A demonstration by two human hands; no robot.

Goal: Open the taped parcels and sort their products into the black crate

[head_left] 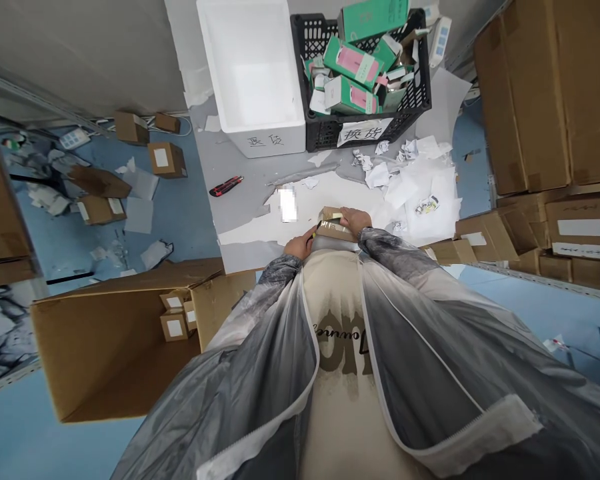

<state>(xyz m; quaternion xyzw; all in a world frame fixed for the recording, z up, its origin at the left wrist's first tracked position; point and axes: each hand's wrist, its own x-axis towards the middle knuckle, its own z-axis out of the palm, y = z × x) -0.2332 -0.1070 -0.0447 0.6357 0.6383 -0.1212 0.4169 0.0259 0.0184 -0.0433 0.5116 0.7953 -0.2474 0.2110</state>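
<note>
Close to my body, at the table's front edge, I hold a small brown cardboard box with dark and yellow-green parts showing on it. My left hand closes on its left side, fingertips at the corner. Across the upper right side of the box lies my right hand, fingers bent over it. The underside of the box is hidden. A bright white label or slip lies just beyond my left hand, and a red and black box cutter rests further left.
At the back stand a white foam bin and a black crate of green boxes. Crumpled paper covers the table's right. An open carton is at lower left; stacked cartons are at right.
</note>
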